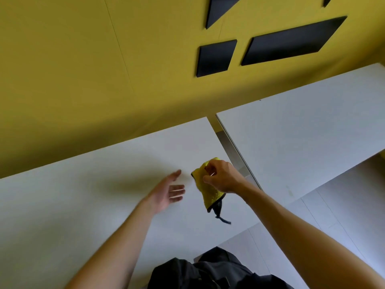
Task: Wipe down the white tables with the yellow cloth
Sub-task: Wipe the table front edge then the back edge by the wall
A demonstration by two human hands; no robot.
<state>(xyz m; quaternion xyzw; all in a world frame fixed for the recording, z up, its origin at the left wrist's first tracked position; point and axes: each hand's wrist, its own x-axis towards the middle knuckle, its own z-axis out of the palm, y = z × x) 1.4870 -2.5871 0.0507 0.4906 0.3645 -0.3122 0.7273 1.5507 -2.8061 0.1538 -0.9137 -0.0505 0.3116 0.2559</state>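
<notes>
Dark clothing (208,272) sat closest to us at the bottom edge, with our two bare forearms reaching out on either side of it. On the left, our left hand (168,192) hovered over the left white table (73,205), palm turned inward. Its fingers were straight, slightly apart and holding nothing, and its shadow fell on the tabletop to the left of them. Just right of those fingertips, not touching them, hung the yellow cloth (208,195) over the table's right end, with dark edging and a dark loop dangling from its lower corner. Our right hand (223,178) gripped the cloth's upper part, fingers and thumb curled and pinched on it. Beyond that hand's knuckles ran a narrow gap (224,138), then the right white table (302,138). Past both tables rose a yellow wall (83,69) bearing black panels (291,40).
</notes>
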